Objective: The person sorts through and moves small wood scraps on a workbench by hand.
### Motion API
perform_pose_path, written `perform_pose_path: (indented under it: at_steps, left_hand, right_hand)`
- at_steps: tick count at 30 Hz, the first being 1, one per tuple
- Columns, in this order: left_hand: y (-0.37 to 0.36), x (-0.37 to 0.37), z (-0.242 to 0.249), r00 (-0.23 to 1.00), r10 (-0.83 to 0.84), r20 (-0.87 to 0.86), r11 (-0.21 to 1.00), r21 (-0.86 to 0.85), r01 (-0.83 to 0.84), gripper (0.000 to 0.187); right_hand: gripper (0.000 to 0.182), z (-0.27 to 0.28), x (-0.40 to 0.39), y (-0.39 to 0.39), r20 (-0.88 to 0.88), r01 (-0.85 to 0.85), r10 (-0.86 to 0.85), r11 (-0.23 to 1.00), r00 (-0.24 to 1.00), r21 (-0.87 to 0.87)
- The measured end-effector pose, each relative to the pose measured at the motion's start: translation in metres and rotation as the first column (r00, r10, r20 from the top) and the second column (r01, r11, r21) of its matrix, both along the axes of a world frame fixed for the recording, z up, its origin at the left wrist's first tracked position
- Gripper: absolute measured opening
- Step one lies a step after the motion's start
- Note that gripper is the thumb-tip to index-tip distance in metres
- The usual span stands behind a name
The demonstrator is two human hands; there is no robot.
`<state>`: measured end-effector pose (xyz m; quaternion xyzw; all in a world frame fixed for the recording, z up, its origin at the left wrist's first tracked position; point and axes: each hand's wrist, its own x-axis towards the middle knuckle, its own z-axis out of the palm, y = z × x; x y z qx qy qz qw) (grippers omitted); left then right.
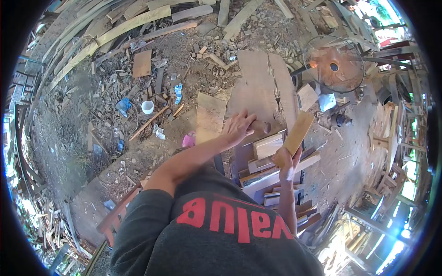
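One flat wooden board (299,133), yellowish-brown, straight-edged and oblong, rises from the right hand (287,159), whose fingers and thumb are closed on its lower end; the other end points forward and outward. The left hand (238,126), fingers bent, touches one short rounded brown piece (262,127) at its right; whether it grips the piece firmly cannot be told. Beneath the left hand and ahead of it extends one worktop (258,78) of brown wood, smooth-faced and divided lengthwise by a single ragged split. One paler wooden panel (211,112), four-sided, lies just left of the same hand. Between the hands and below the right one, at least five cut timber pieces (261,179) lie close together, straight-edged, some pale and some darker. Well left of the left hand are one white cup (147,107), rounded and open-topped, and at least three crumpled blue scraps (123,106); one pink object (189,139) is nearer. Beyond the right hand, forward and to its right, stands one fan (334,66) with a circular wire cage. Coarse wood chips (152,87) litter the ground (343,161).
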<state>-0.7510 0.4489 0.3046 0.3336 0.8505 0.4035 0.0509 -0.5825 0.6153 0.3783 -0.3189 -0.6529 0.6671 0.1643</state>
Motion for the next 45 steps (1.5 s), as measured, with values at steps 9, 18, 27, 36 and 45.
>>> perform_pose_path:
  at_steps: [9,18,27,36,45]
  left_hand:
    - [-0.01,0.006,0.01,0.998,-0.057,0.0,0.994,-0.096,0.056,0.042]
    - [-0.006,0.005,0.004,0.998,-0.056,-0.027,0.986,-0.157,0.052,0.037]
    - [0.0,0.008,-0.006,0.998,-0.045,-0.048,0.99,-0.133,0.038,0.038]
    - [0.0,0.007,-0.006,0.999,-0.035,-0.035,0.995,-0.097,0.032,0.038]
    - [-0.008,0.003,-0.001,0.999,-0.017,-0.045,1.0,-0.023,0.016,0.038]
  right_hand:
    - [0.039,-0.003,0.021,-0.017,0.091,-0.007,0.022,0.987,0.996,-0.158]
    - [0.044,-0.006,0.016,-0.019,0.027,-0.018,0.022,0.991,0.999,-0.132]
    - [0.038,0.014,0.006,-0.023,0.006,-0.036,0.038,0.979,0.999,-0.202]
    - [0.046,0.03,0.004,-0.026,0.003,-0.039,0.04,0.989,0.999,-0.142]
    - [0.06,0.013,0.007,-0.031,0.333,-0.392,0.299,0.882,0.894,0.261]
